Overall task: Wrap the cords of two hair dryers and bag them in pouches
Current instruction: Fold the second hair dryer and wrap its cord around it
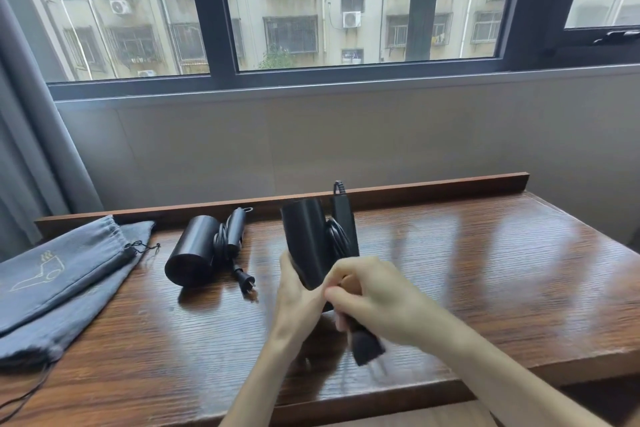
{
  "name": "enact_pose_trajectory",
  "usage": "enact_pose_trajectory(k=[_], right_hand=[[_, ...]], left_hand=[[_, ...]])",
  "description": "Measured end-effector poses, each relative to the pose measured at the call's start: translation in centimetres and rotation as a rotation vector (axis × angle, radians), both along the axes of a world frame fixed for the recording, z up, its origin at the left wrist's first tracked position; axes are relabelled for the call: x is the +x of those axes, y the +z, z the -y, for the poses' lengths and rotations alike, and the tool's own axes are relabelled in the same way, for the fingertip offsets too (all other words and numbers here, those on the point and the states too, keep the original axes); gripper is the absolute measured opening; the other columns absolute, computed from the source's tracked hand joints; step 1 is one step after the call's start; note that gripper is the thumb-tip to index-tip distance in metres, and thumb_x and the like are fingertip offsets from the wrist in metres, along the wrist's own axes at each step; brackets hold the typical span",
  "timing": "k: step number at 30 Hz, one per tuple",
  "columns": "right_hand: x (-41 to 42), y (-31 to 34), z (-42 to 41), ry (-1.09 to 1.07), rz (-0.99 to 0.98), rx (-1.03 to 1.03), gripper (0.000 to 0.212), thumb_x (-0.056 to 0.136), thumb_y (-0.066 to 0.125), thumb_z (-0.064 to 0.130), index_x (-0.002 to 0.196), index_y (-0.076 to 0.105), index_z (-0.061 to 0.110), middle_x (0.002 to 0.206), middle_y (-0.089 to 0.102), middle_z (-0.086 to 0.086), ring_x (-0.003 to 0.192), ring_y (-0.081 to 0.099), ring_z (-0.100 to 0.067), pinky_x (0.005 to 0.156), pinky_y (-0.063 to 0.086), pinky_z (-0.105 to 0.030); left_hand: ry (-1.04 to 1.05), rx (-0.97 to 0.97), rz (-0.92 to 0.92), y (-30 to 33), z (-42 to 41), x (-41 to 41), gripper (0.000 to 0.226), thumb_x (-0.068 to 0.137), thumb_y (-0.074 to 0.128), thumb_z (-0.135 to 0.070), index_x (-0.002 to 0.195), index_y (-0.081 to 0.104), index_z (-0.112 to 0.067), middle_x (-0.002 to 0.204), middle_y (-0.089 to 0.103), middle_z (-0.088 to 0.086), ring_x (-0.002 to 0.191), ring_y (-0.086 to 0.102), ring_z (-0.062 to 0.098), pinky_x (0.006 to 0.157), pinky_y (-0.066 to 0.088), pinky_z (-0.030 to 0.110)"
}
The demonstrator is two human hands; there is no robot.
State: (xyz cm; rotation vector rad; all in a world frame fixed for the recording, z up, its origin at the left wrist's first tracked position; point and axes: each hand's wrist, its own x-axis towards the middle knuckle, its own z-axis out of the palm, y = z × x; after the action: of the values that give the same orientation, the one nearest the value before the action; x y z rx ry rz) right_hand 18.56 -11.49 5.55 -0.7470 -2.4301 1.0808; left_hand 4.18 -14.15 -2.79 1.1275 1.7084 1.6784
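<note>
Glossy wooden desk (pixel 450 270): two flat grey cloth pouches (pixel 65 274), a coiled black dryer (pixel 194 258) lying, left hand (pixel 298 295) clasping another dryer (pixel 304 239), right hand (pixel 377 298) pinching its plug (pixel 367 347).

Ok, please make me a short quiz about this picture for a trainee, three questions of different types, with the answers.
1. True or false: the hair dryer lying on the table is already inside a pouch.
2. Which hand grips the body of the held hair dryer?
A. left hand
B. right hand
C. neither hand
3. Fill in: the two grey pouches lie at the ____ end of the wooden table.

Key
1. False. It lies bare, cord bundled beside it, plug on the wood.
2. A. The left hand grips the body; the right hand holds the cord near its plug.
3. Left.
</note>
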Motion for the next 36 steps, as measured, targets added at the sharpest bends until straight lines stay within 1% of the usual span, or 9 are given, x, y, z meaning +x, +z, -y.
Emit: enact_pose_trajectory(k=[3, 6, 9, 12, 15, 18, 21, 30, 36], right_hand=[[-0.7, 1.7, -1.6, 0.002, -0.2, -0.414, 0.021, 0.087, 0.051, 0.005, 0.074, 0.068, 0.003, 0.072, 0.069, -0.021, 0.056, 0.064, -0.025, 0.049, 0.049, -0.027], [-0.7, 2.5, -2.9, 0.059, -0.215, -0.642, 0.027, 0.087, 0.037, 0.004, 0.083, 0.063, -0.003, 0.085, 0.069, -0.032, 0.074, 0.069, -0.041, 0.085, 0.051, -0.059], [-1.1, 2.3, -4.0, 0.132, -0.169, -0.509, 0.019, 0.091, 0.045, 0.0, 0.092, 0.062, -0.007, 0.088, 0.072, -0.026, 0.082, 0.072, -0.039, 0.088, 0.048, -0.063], [-1.9, 1.7, -4.9, 0.085, -0.191, -0.372, 0.018, 0.095, 0.052, 0.003, 0.087, 0.061, -0.012, 0.077, 0.073, -0.023, 0.067, 0.072, -0.035, 0.057, 0.06, -0.04], [-2.7, 1.1, -5.8, -0.013, -0.23, -0.105, 0.027, 0.094, 0.056, 0.011, 0.073, 0.065, -0.002, 0.059, 0.069, -0.014, 0.046, 0.063, -0.025, 0.041, 0.048, -0.025], [-3.0, -0.7, -7.3, -0.199, -0.267, 0.316, 0.032, 0.091, 0.061, 0.032, 0.07, 0.071, 0.011, 0.052, 0.061, 0.006, 0.046, 0.054, -0.01, 0.048, 0.043, -0.027], [-3.1, -2.4, -8.1, -0.351, -0.333, 0.489, 0.031, 0.087, 0.064, 0.041, 0.068, 0.07, 0.019, 0.06, 0.053, 0.009, 0.06, 0.049, -0.01, 0.055, 0.044, -0.035], [-4.2, -5.8, -7.8, -0.618, -0.541, 0.217, 0.027, 0.079, 0.074, 0.034, 0.084, 0.051, 0.019, 0.086, 0.053, 0.008, 0.084, 0.048, -0.014, 0.071, 0.043, -0.024], [-4.9, -6.9, -7.2, -0.59, -0.561, 0.151, 0.008, 0.087, 0.068, 0.026, 0.086, 0.073, 0.02, 0.095, 0.066, 0.013, 0.104, 0.051, -0.012, 0.088, 0.046, -0.029]], left_hand=[[-0.035, -0.024, -0.015, 0.0, 0.1, 0.3, 0.063, 0.063, 0.077, -0.042, 0.117, 0.046, -0.033, 0.102, 0.067, -0.01, 0.099, 0.066, 0.007, 0.086, 0.056, 0.035], [-0.041, -0.047, -0.007, 0.1, 0.2, 0.1, 0.064, 0.069, 0.084, -0.042, 0.119, 0.044, -0.038, 0.105, 0.065, -0.014, 0.099, 0.064, 0.002, 0.087, 0.057, 0.033], [-0.025, -0.061, -0.03, 0.2, 0.1, -0.1, 0.064, 0.068, 0.082, -0.05, 0.118, 0.043, -0.041, 0.108, 0.064, -0.015, 0.101, 0.064, 0.001, 0.087, 0.056, 0.031], [-0.033, -0.07, -0.052, 0.4, 0.3, 0.2, 0.066, 0.073, 0.08, -0.045, 0.124, 0.04, -0.039, 0.112, 0.06, -0.019, 0.1, 0.059, -0.01, 0.082, 0.052, 0.021], [-0.039, -0.084, -0.071, 0.7, 0.4, 0.6, 0.058, 0.078, 0.077, -0.033, 0.121, 0.039, -0.035, 0.105, 0.058, -0.017, 0.09, 0.058, -0.015, 0.068, 0.05, 0.013], [-0.029, -0.094, -0.075, 0.9, 0.4, 0.8, 0.058, 0.079, 0.076, -0.026, 0.121, 0.038, -0.033, 0.103, 0.058, -0.014, 0.086, 0.057, -0.015, 0.063, 0.049, 0.008], [-0.044, -0.105, -0.064, 0.8, 0.5, 1.1, 0.06, 0.078, 0.076, -0.024, 0.123, 0.037, -0.033, 0.103, 0.057, -0.017, 0.086, 0.056, -0.016, 0.064, 0.049, 0.009], [-0.058, -0.169, 0.031, -0.1, 0.4, 1.6, 0.057, 0.073, 0.078, -0.028, 0.119, 0.045, -0.03, 0.105, 0.064, -0.015, 0.09, 0.062, -0.005, 0.071, 0.051, 0.016], [-0.046, -0.195, 0.125, 0.0, -0.2, 1.4, 0.054, 0.07, 0.08, -0.031, 0.115, 0.051, -0.026, 0.105, 0.068, -0.007, 0.096, 0.066, 0.007, 0.089, 0.055, 0.034]])
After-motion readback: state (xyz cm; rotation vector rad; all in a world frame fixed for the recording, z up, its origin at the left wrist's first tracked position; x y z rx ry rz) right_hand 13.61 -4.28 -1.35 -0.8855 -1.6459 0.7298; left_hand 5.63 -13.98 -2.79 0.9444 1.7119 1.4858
